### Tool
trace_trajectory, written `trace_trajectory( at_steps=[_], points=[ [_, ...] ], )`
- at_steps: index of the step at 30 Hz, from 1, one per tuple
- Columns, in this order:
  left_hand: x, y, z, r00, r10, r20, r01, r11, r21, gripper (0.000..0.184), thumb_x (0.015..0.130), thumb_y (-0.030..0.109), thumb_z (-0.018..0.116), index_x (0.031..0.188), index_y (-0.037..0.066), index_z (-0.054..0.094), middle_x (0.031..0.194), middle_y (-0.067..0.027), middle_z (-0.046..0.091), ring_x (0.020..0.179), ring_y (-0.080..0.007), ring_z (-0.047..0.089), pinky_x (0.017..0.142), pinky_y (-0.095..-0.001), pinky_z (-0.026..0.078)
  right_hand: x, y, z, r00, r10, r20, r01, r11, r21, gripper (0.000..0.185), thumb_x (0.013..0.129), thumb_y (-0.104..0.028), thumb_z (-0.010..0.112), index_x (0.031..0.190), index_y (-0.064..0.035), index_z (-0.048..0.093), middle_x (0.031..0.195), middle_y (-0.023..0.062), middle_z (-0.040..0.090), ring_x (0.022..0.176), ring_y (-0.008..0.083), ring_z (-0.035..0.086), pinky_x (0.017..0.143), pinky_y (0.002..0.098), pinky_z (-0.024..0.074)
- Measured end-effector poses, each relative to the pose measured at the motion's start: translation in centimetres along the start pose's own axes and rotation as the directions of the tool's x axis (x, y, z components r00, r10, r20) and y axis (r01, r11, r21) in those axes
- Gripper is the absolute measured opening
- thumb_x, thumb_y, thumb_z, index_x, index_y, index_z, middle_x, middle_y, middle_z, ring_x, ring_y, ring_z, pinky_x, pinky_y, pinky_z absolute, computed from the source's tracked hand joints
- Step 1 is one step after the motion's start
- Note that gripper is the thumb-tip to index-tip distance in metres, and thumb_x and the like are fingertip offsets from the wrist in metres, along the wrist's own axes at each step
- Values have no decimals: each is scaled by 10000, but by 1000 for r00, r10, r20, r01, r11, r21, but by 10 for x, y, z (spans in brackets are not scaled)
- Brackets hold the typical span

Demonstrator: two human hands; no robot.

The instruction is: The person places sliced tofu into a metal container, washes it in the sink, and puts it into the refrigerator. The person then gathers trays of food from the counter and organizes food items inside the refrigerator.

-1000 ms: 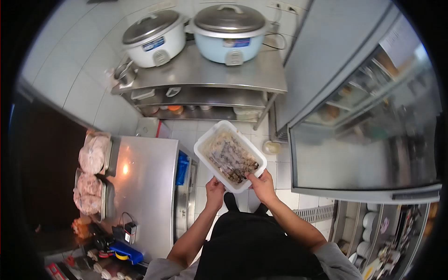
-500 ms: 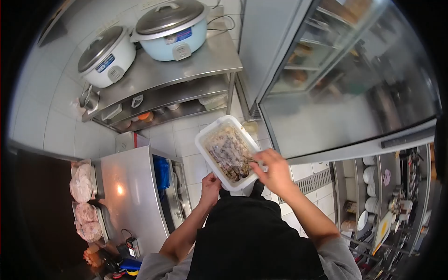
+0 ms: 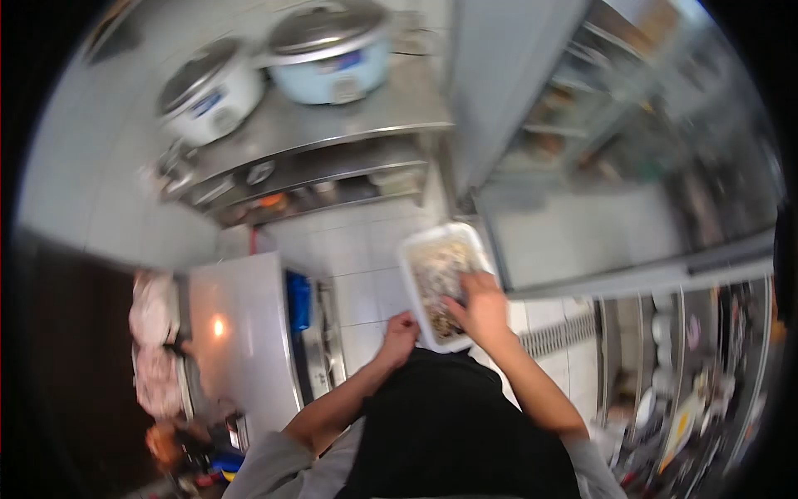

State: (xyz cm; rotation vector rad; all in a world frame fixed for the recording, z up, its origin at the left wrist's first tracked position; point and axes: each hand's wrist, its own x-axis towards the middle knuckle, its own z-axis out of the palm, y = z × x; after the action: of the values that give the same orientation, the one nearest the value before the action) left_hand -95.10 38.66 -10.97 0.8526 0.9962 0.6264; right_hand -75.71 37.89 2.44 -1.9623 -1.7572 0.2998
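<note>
A white rectangular tub (image 3: 411,279) is held in front of my black apron, tilted a little. Inside lies a greyish-brown heap of food pieces (image 3: 439,274), too blurred to name. At the tub's near left side, my left hand (image 3: 401,336) has its fingers closed on the edge. My right hand (image 3: 482,309) reaches over the right rim onto the food, with thumb and fingers apart. Its fingertips are blurred, and nothing can be made out between them.
A glass-door fridge (image 3: 598,224) stands close on my right. Two rice cookers (image 3: 328,58) sit on a steel shelf unit (image 3: 349,123) ahead. To the left, trays of pinkish meat (image 3: 156,378) lie beside a steel counter (image 3: 237,312). Dish shelves (image 3: 657,366) are at lower right.
The tub and both hands have shifted right in view, and the tub stands more upright in the picture. My right hand has moved further over the food, its fingers more spread.
</note>
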Motion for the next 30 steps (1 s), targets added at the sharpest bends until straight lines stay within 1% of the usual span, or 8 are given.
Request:
trace_trajectory(
  at_steps=[2, 6, 10, 15, 20, 23, 26, 30],
  points=[
    [5, -21, -12, 998, 59, -13, -61, 990, -127, 119, 952, 57, 605, 1012, 16, 699, 848, 15, 662, 715, -65, 558, 634, -242, 457, 3, -9, -14, 985, -122, -123, 136, 984, 113, 429, 770, -199, 820, 1102, 0, 637, 1043, 169, 619, 872, 321, 621, 681, 397, 524],
    [-24, 5, -48, 993, 19, -117, -57, 942, -331, 151, 977, 91, 595, 1079, 14, 675, 920, -16, 688, 814, -102, 646, 721, -270, 533, -1, -36, -41, 995, 25, -96, 3, 961, 277, 279, 821, -44, 735, 1084, -14, 647, 1041, 92, 615, 732, 152, 562, 575, 271, 456],
    [-31, -15, -108, 934, 138, -329, -259, 897, -359, 157, 982, 103, 589, 1079, 16, 676, 953, -37, 696, 832, -130, 673, 733, -296, 563, -4, -2, -12, 970, 57, 235, -134, 936, 327, 250, 841, -75, 739, 1067, -6, 658, 1030, 117, 642, 708, 154, 607, 567, 282, 476],
    [-55, -9, -188, 727, 156, -668, -431, 862, -268, 159, 983, 104, 576, 1082, 20, 668, 951, -49, 708, 819, -163, 696, 719, -334, 591, -3, -19, 38, 825, -216, 522, -28, 907, 419, 287, 848, -120, 754, 1083, 12, 657, 1070, 153, 665, 796, 215, 680, 627, 309, 548],
    [-61, 4, -277, 596, 141, -791, -614, 715, -335, 154, 976, 33, 522, 1057, 36, 652, 997, -84, 723, 825, -177, 716, 655, -316, 611, 5, -58, 51, 721, -331, 609, 46, 899, 435, 314, 865, -162, 733, 1117, 8, 653, 1087, 171, 657, 866, 255, 702, 673, 333, 577],
    [-70, 27, -331, 509, 76, -857, -601, 745, -291, 85, 945, 77, 585, 994, 58, 652, 857, -47, 702, 593, -99, 623, 388, -234, 407, 7, -49, 52, 720, -314, 619, 72, 921, 383, 310, 868, -145, 745, 1124, 5, 655, 1068, 167, 664, 866, 234, 706, 680, 322, 571],
    [-60, 19, -409, 513, 129, -849, -650, 704, -287, 127, 950, 93, 584, 1041, 22, 638, 938, -80, 709, 694, -165, 696, 467, -284, 569, 6, -26, 53, 749, -236, 620, 49, 952, 303, 311, 864, -147, 747, 1113, 15, 655, 1086, 181, 666, 879, 263, 709, 700, 336, 576],
    [-66, 49, -447, 413, 102, -905, -640, 740, -208, 195, 959, 105, 573, 1116, -6, 600, 1018, -122, 700, 794, -239, 723, 552, -353, 634, -5, 13, 56, 763, -149, 629, 51, 984, 172, 346, 850, -193, 758, 1107, 17, 659, 1066, 192, 682, 863, 292, 711, 748, 378, 571]
  ],
)
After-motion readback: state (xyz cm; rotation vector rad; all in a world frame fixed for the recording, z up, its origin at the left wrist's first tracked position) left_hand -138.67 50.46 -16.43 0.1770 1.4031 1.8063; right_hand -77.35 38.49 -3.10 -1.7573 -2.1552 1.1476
